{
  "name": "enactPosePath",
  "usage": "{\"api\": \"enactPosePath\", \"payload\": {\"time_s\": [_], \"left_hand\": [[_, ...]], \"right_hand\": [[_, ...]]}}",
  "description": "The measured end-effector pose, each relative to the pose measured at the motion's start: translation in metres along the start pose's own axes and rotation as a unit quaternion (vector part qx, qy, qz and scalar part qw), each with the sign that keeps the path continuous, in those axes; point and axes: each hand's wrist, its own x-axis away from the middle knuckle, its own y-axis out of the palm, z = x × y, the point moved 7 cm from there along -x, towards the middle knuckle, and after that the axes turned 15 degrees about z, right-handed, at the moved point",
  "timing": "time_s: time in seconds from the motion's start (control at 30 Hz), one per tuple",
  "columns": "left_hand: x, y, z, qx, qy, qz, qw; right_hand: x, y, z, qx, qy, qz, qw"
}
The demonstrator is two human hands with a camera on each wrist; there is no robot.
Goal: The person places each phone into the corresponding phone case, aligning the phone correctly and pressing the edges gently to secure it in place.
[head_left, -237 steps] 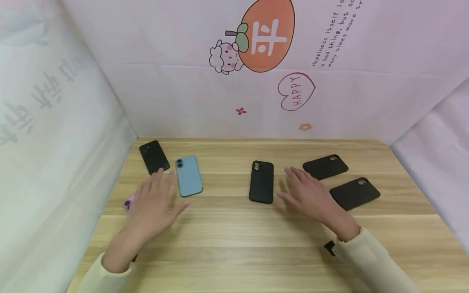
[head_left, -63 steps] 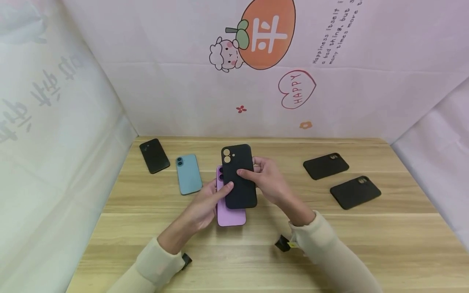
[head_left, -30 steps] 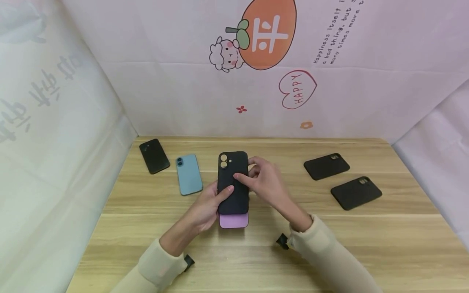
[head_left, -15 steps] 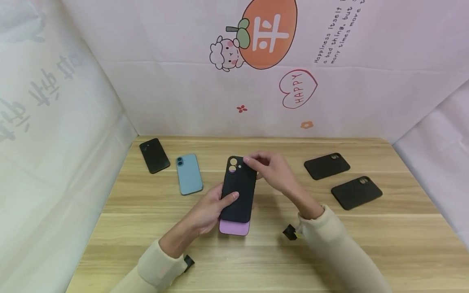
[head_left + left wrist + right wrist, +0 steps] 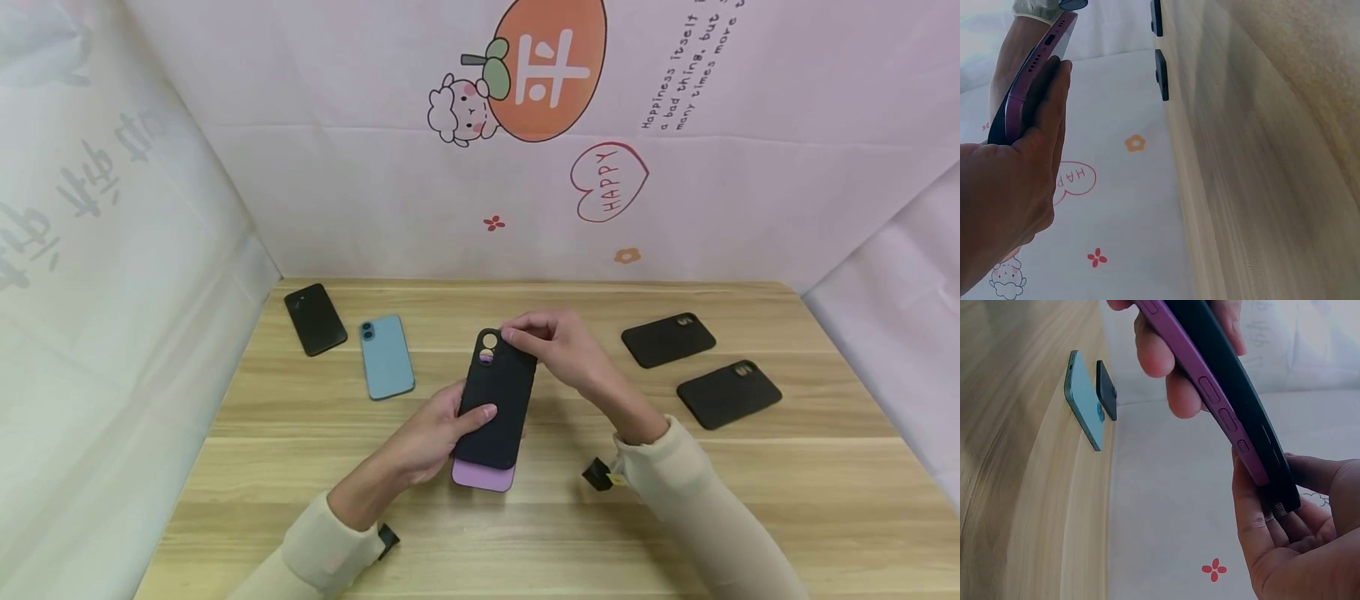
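My left hand holds a purple phone above the table, its thumb pressing a black phone case against the phone's back. The case covers most of the phone; a purple strip shows at the bottom end and purple partly fills one camera hole. At the case's top corner, my right hand pinches with thumb and fingers. Seen from the right wrist, the case's top end juts past the phone, whose side buttons are still exposed. In the left wrist view the phone's port end faces the camera.
A light blue phone and a black phone lie on the left of the wooden table. Two more black cases lie on the right. A printed cloth stands behind the table.
Both hands, empty at first, took up the purple phone and black case. The case came over the phone's back; my right hand shifted to its top corner, and both pieces tilted and moved slightly nearer.
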Motion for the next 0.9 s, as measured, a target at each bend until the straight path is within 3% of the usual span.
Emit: {"api": "enactPosePath", "payload": {"time_s": [0.9], "left_hand": [[0.002,-0.001,0.002,0.001,-0.019,-0.011,0.9998]], "right_hand": [[0.013,0.012,0.002,0.025,-0.040,-0.026,0.9985]]}}
